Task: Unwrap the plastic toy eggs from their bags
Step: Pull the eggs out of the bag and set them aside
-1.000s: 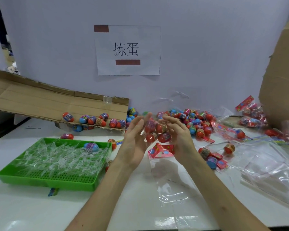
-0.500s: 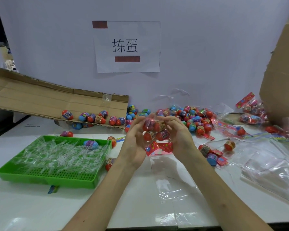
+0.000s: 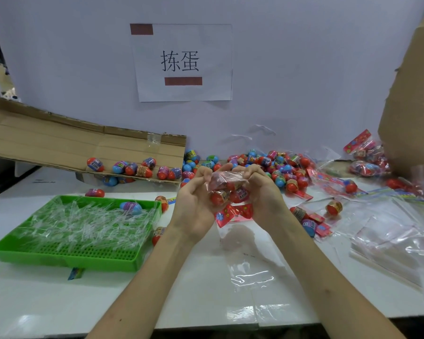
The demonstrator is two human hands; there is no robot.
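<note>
Right of the green tray [image 3: 66, 260], your left hand [image 3: 194, 204] and right hand [image 3: 262, 192] pinch the bag [image 3: 227, 189] at its far end, header [image 3: 233, 212] toward you.

- White paper sign [image 3: 182, 62] on the wall, upper centre of the frame: black characters "拣蛋".
- Egg labels: print too small to read.

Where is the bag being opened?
Head view, centre: the bag is held between the left hand and right hand, above the table, before the loose egg pile.
</note>
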